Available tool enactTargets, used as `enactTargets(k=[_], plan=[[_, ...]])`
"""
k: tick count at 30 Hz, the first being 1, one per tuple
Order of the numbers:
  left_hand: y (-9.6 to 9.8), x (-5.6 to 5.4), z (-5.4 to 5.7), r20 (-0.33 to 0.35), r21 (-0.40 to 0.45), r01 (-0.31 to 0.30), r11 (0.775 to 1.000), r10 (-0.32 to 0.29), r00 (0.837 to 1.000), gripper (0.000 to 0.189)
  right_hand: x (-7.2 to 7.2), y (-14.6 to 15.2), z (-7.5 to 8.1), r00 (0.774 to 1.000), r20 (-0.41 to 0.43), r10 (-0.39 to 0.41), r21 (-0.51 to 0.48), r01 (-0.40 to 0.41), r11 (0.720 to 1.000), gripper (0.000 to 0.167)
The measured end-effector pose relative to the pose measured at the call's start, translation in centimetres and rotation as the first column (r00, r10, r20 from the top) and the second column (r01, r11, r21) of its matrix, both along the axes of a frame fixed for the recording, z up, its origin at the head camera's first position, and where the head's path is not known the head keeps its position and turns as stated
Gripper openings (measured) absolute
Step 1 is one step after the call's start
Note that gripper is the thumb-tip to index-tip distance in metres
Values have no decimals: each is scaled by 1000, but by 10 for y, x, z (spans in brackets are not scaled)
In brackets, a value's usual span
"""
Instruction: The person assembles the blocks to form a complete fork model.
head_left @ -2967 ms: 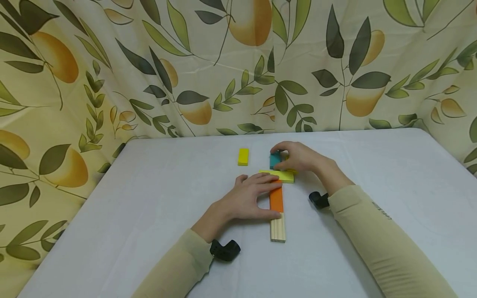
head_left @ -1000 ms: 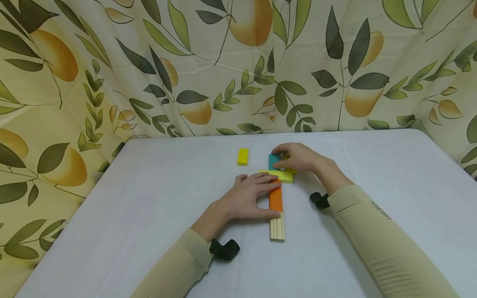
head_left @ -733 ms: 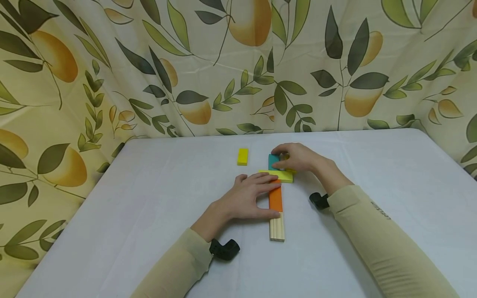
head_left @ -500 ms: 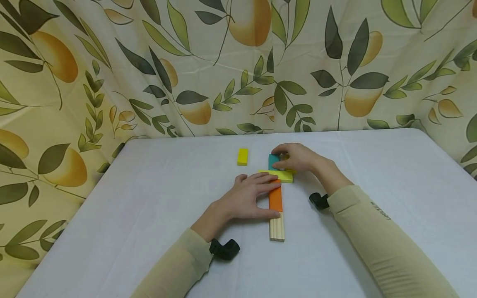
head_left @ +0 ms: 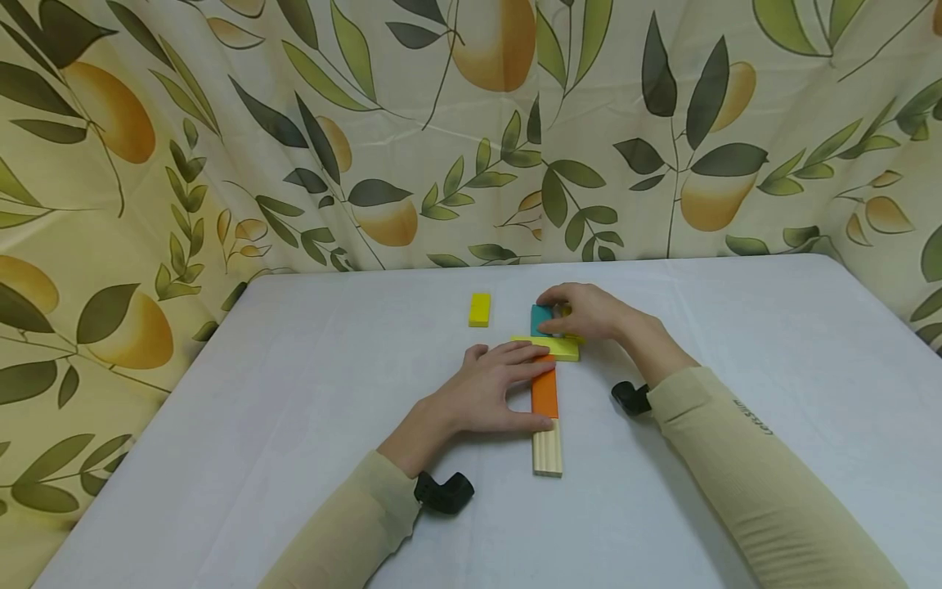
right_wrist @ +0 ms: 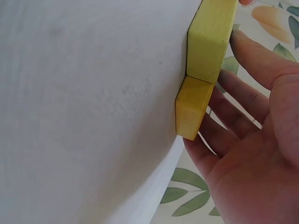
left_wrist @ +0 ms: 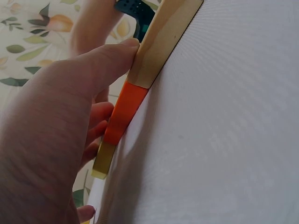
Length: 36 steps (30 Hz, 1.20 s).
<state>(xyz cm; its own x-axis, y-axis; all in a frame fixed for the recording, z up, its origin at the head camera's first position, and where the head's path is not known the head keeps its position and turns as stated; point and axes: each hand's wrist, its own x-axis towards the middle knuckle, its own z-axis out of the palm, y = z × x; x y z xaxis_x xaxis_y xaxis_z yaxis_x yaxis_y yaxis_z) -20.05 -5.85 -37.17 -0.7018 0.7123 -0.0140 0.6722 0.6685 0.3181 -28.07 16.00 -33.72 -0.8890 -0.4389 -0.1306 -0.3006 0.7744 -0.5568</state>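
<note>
In the head view, flat wooden blocks form a T-like layout on the white table. A natural wood block (head_left: 547, 454) and an orange block (head_left: 545, 398) stand in line below a crosswise lime-yellow block (head_left: 565, 350). My left hand (head_left: 478, 394) lies with spread fingers over the lime and orange blocks, thumb on the orange–wood seam. Beyond the lime block, my right hand (head_left: 594, 312) pinches a teal block (head_left: 540, 320) between thumb and index finger. A yellow block (right_wrist: 192, 100) sits under that palm, against the lime block (right_wrist: 210, 42), mostly hidden in the head view.
A separate yellow block (head_left: 480, 310) lies to the left of the teal one. The white-covered table (head_left: 294, 409) ends at a fruit-patterned cloth (head_left: 412, 123) behind and at the left. Black wrist cameras (head_left: 445, 494) sit on both sleeves.
Since three seconds ago the teal block has shifted very slightly left and turned straighter under my right fingers. My left hand stays in place on the blocks.
</note>
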Motion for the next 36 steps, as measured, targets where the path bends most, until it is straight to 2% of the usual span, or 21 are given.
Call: enactTargets(k=[8, 15, 21, 31, 36], plan=[[1, 1, -1, -34, 6, 18, 1000, -18, 999, 73, 0, 2, 1, 1000, 0, 5, -8, -5, 1000, 51], [1, 0, -1, -67, 70, 33, 997, -29, 997, 69, 2, 9, 5, 999, -32, 18, -15, -19, 1000, 52], [-2, -1, 1, -73, 111, 9, 994, -1, 997, 67, 6, 16, 9, 999, -47, 11, -35, -13, 999, 50], [-11, -4, 7, -97, 181, -28, 983, 46, 994, 64, 24, 29, 15, 995, -101, -17, -64, 10, 998, 51], [-13, -7, 9, -102, 174, -69, 982, 88, 991, 65, 34, 35, 14, 993, -108, -41, -67, 33, 997, 51]])
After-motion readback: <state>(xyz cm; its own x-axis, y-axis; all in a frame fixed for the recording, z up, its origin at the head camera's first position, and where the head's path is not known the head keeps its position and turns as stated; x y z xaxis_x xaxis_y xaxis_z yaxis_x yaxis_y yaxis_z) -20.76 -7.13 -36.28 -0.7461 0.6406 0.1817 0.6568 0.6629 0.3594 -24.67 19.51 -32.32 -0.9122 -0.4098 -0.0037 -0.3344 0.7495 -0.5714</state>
